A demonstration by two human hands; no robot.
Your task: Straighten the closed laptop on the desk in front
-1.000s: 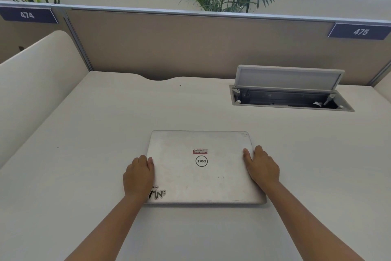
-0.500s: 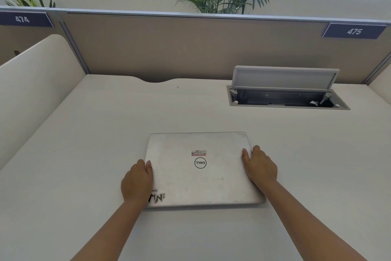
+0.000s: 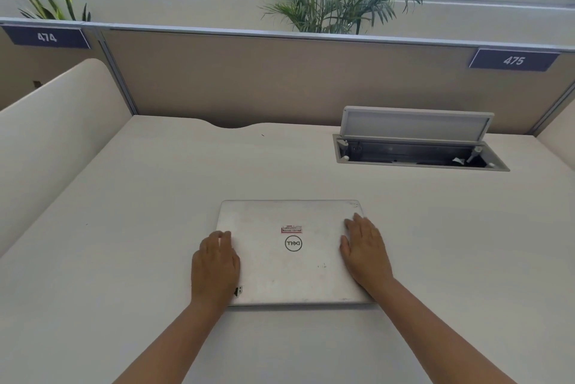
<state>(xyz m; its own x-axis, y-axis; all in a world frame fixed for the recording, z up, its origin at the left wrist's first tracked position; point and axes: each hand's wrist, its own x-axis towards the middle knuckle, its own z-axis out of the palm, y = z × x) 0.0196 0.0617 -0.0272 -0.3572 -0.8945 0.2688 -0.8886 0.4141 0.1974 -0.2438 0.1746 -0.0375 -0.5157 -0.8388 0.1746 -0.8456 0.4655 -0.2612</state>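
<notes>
While the closed silver rectangular laptop (image 3: 292, 254) lies flat at the near centre of the pale beige desk (image 3: 124, 197), both hands rest on its lid. The left hand (image 3: 215, 265) lies palm down over the left edge, fingers extended and together, gripping nothing. The laptop's long axis runs left to right, its near edge appearing almost parallel to the desk front, so little correction seems to remain. The right hand (image 3: 365, 251) lies flat on the right portion of the lid, fingers spread and pointing away, likewise gripping nothing. Both hands are equally close. An open grey cable hatch (image 3: 417, 147) sits well apart, far right.
</notes>
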